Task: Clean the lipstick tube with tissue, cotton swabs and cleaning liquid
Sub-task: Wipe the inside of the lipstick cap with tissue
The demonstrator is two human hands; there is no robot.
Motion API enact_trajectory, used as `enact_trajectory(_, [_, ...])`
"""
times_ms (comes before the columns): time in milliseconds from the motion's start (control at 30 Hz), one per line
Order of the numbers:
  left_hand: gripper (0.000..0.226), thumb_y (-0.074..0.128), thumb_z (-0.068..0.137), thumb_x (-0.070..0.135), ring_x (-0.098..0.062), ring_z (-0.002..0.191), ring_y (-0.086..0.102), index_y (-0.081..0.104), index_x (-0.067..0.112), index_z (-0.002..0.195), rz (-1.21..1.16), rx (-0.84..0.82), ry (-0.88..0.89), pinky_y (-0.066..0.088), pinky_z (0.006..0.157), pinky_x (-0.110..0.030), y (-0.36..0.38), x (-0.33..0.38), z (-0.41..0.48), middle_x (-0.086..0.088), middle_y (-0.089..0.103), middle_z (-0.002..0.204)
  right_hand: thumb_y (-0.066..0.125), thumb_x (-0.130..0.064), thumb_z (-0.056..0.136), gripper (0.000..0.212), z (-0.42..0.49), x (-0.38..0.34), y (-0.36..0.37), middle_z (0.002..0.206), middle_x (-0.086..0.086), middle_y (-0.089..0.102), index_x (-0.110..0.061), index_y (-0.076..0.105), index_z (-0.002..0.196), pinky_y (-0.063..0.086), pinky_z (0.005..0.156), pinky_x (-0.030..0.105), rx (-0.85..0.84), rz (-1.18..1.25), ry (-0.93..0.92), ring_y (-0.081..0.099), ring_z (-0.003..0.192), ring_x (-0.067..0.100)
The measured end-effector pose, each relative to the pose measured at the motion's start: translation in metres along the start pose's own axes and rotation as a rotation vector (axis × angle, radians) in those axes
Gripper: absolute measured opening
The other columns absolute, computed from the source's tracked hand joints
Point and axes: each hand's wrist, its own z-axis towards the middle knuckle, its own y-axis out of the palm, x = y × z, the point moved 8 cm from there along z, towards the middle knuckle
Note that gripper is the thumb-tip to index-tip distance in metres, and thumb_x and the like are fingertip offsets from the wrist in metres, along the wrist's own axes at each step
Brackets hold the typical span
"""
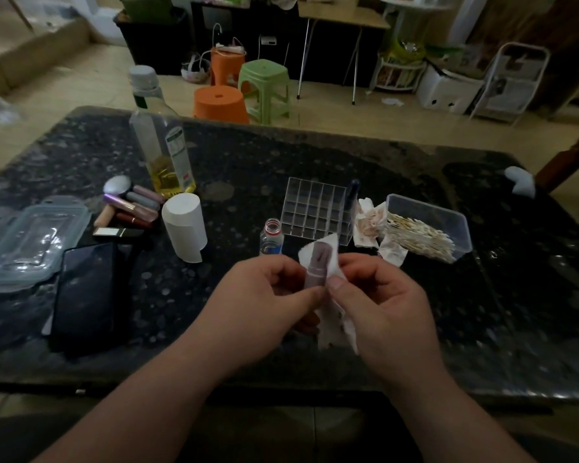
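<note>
A pinkish lipstick tube point(317, 269) stands upright between my hands above the dark table point(348, 168). My left hand point(268, 302) grips its lower part. My right hand point(378, 305) presses a white, red-stained tissue point(331, 325) against the tube's right side. A small open bottle of clear liquid point(271, 236) stands just behind my left hand. A clear box of cotton swabs point(428, 228) sits at the right, with used stained tissues point(370, 222) beside it. A tissue roll point(185, 225) stands to the left.
A clear grid organiser point(315, 208) stands behind the hands. Several more lipsticks point(131, 208) lie at the left beside a tall bottle of yellow liquid point(163, 142), a dark phone point(84, 289) and a clear plastic lid point(27, 242). Stools point(221, 105) stand beyond the table.
</note>
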Motion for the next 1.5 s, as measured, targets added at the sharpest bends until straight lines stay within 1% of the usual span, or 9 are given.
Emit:
enact_trajectory(133, [0.018,0.070,0.085,0.021,-0.022,0.085,0.074,0.076,0.019,0.102,-0.220,-0.115,0.023,0.059,0.080,-0.041,0.005,0.001,0.002,-0.005,0.078,0.097,0.053,-0.037,0.090,0.045,0.001,0.022,0.011,0.112,0.025,0.072,0.001,0.071,0.107,0.053,0.090,0.059,-0.126,0.616,0.346,0.069,0.107,0.041])
enact_trajectory(367, [0.025,0.063,0.091,0.020,-0.034,0.103,0.068,0.074,0.011,0.112,-0.336,-0.318,0.077,0.054,0.083,-0.039,0.017,0.002,-0.002,-0.015,0.073,0.112,0.067,-0.017,0.074,0.014,0.008,0.006,0.008,0.086,0.009,0.077,-0.022,0.079,0.079,0.061,0.068,0.033,-0.244,0.444,0.265,0.073,0.080,0.020])
enact_trajectory(533, [0.024,0.052,0.097,0.013,-0.009,0.082,0.068,0.075,0.013,0.102,-0.427,-0.449,0.045,0.054,0.077,-0.036,0.027,0.009,-0.008,0.002,0.073,0.090,0.066,-0.015,0.076,0.013,0.008,-0.003,0.009,0.078,0.010,0.076,-0.015,0.079,0.078,0.058,0.061,0.025,-0.351,0.402,0.269,0.073,0.069,0.017])
enact_trajectory(667, [0.028,0.050,0.100,0.017,-0.007,0.074,0.060,0.076,0.017,0.089,-0.459,-0.539,0.005,0.048,0.076,-0.039,0.033,0.010,-0.012,0.004,0.066,0.080,0.067,-0.015,0.079,0.013,0.009,-0.004,0.007,0.078,0.011,0.075,-0.010,0.077,0.083,0.057,0.061,0.025,-0.377,0.297,0.217,0.072,0.068,0.018])
enact_trajectory(867, [0.022,0.064,0.088,0.025,-0.021,0.093,0.072,0.077,0.013,0.101,-0.281,-0.336,0.030,0.056,0.080,-0.035,0.023,0.006,-0.006,-0.007,0.077,0.101,0.069,-0.024,0.078,0.011,0.012,-0.010,0.002,0.079,0.004,0.077,-0.018,0.077,0.082,0.057,0.065,0.021,-0.343,0.118,0.101,0.073,0.073,0.012])
enact_trajectory(1033, [0.018,0.071,0.073,0.046,-0.008,0.076,0.068,0.069,0.031,0.085,0.284,0.070,0.278,0.058,0.066,-0.025,0.006,0.028,-0.015,0.018,0.070,0.085,0.070,-0.021,0.081,0.013,0.010,-0.015,0.003,0.083,0.006,0.077,-0.011,0.074,0.088,0.060,0.071,0.030,-0.333,0.027,0.037,0.074,0.078,0.018])
enact_trajectory(1100, [0.022,0.071,0.069,0.049,-0.008,0.074,0.065,0.064,0.033,0.081,0.315,0.147,0.375,0.055,0.063,-0.020,0.005,0.034,-0.018,0.019,0.066,0.087,0.070,-0.019,0.081,0.014,0.010,-0.015,0.002,0.083,0.006,0.077,-0.008,0.075,0.089,0.059,0.070,0.025,-0.296,0.033,0.029,0.074,0.079,0.016])
enact_trajectory(1300, [0.029,0.058,0.096,0.035,-0.022,0.095,0.070,0.072,0.016,0.113,-0.176,-0.480,0.009,0.056,0.087,-0.041,0.031,0.009,-0.011,-0.005,0.075,0.105,0.070,-0.028,0.081,0.012,0.007,-0.008,0.000,0.085,0.006,0.077,-0.020,0.079,0.084,0.056,0.067,0.027,-0.333,0.156,0.119,0.072,0.077,0.017])
enact_trajectory(1500, [0.018,0.068,0.082,0.038,-0.011,0.075,0.072,0.076,0.026,0.092,-0.007,-0.227,0.107,0.061,0.074,-0.031,0.025,0.019,-0.011,0.006,0.077,0.084,0.064,-0.030,0.087,0.021,0.006,-0.019,0.000,0.076,0.003,0.075,-0.014,0.077,0.082,0.057,0.069,0.023,-0.280,0.060,0.009,0.071,0.074,0.011])
